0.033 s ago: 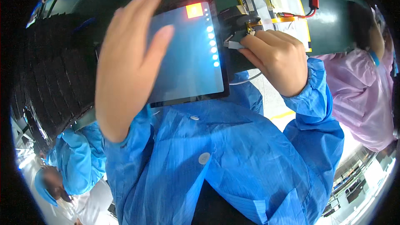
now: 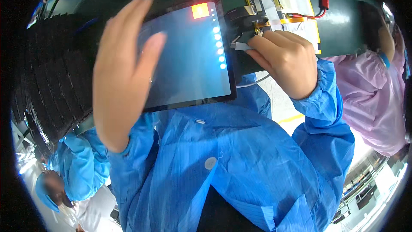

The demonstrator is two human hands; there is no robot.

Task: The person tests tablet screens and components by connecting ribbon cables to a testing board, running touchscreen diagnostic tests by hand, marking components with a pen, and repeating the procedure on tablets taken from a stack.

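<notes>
Just beside the right edge of the lit tablet [image 2: 189, 71] on the dark tabletop [image 2: 341, 34], the right hand [image 2: 286, 62] pinches a pale connector plug [image 2: 242, 46], apparently to steady it, while the left hand [image 2: 119, 68], unclenched and empty, hovers over the tablet's left side.

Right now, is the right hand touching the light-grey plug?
Touching. The head view shows the right hand with fingertips closed on the right end of the light-grey plug.

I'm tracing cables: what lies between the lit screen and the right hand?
In the head view, a pale metal-tipped plug lies between the lit screen and the right hand, which seems to hold it; a dark object sits beyond.
</notes>
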